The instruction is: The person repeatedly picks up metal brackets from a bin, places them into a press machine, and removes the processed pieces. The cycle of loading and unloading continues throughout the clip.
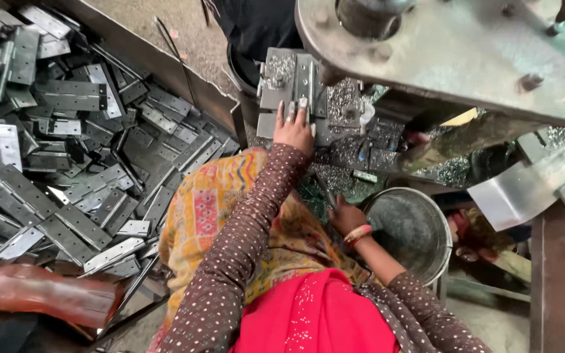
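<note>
We have our left hand (293, 129) stretched far forward with the fingers spread flat, pressing down on a grey steel hinge plate (287, 82) that lies on the bed of the press; the hand grips nothing, it only rests on top of the plate. Our right hand (345, 217) sits nearer and lower, just beside the rim of a round grey metal bucket (413, 232), with orange bangles at the wrist; its fingers curl downward out of sight, so we cannot tell whether it holds anything. Both arms wear a brown sleeve with small white dots, and a yellow patterned cloth (207, 209) and a red cloth (312, 314) lie over our lap between them. Around the hinge plate and to its right, fine silvery metal shavings (344, 98) cover the press bed. Above it, at the far right, hangs the heavy grey steel body of the press (465, 52). To the left, a large heap of flat grey hinge leaves with punched holes (67, 144) fills a metal bin. At the near left lies a brown shoe-like object (40, 294).
</note>
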